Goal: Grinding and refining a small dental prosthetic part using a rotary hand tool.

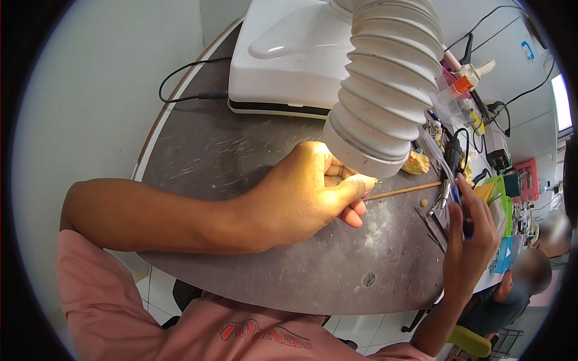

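Note:
My left hand (pixel 325 189) is closed under the light in the middle of the desk, thumb against the curled fingers. A thin wooden stick (pixel 403 191) runs rightward from between those fingers. A tiny greenish piece (pixel 378 181) shows at the thumb tip, too small to name. On the right, my right hand (pixel 471 243) is curled around a slim blue tool (pixel 468 228), whose working end I cannot make out. Metal instruments (pixel 431 225) lie just left of the right hand. A black-handled pen-like tool (pixel 453 153) is beyond its fingertips.
A ribbed white suction hose (pixel 391 78) hangs just above my left hand. Behind it stands a white machine (pixel 286 60) with a black cable. A yellowish lump (pixel 415 162) lies beside the hose. Green bins (pixel 500 198) and a seated person (pixel 512 295) are at the right.

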Available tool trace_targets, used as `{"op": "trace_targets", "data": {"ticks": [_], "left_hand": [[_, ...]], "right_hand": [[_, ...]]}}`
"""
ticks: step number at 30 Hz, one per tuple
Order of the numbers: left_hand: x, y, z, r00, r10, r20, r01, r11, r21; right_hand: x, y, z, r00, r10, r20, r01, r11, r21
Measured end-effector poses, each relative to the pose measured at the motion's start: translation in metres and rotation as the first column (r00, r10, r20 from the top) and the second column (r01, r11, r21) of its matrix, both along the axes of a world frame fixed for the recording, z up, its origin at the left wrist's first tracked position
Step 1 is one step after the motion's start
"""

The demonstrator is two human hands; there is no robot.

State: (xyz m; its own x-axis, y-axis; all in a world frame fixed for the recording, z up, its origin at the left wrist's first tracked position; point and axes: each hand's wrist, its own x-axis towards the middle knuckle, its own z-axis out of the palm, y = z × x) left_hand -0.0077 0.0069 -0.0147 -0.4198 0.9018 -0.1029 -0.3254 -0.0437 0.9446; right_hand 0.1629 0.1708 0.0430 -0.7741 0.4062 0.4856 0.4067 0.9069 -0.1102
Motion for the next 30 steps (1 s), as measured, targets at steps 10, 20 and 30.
{"op": "trace_targets", "data": {"ticks": [10,20,30], "left_hand": [[0.004,-0.005,0.009,0.995,-0.018,-0.100,0.015,0.999,-0.029],[0.003,-0.005,0.021,0.988,-0.003,-0.152,-0.020,0.988,-0.154],[0.002,-0.007,0.019,0.989,0.001,-0.150,-0.019,0.992,-0.122]], "right_hand": [[-0.047,0.040,-0.014,0.996,0.045,0.079,-0.046,0.999,0.015],[-0.078,0.019,-0.022,0.865,0.476,0.161,-0.499,0.852,0.160],[-0.066,0.008,-0.020,0.823,0.565,-0.059,-0.566,0.824,-0.004]]}}
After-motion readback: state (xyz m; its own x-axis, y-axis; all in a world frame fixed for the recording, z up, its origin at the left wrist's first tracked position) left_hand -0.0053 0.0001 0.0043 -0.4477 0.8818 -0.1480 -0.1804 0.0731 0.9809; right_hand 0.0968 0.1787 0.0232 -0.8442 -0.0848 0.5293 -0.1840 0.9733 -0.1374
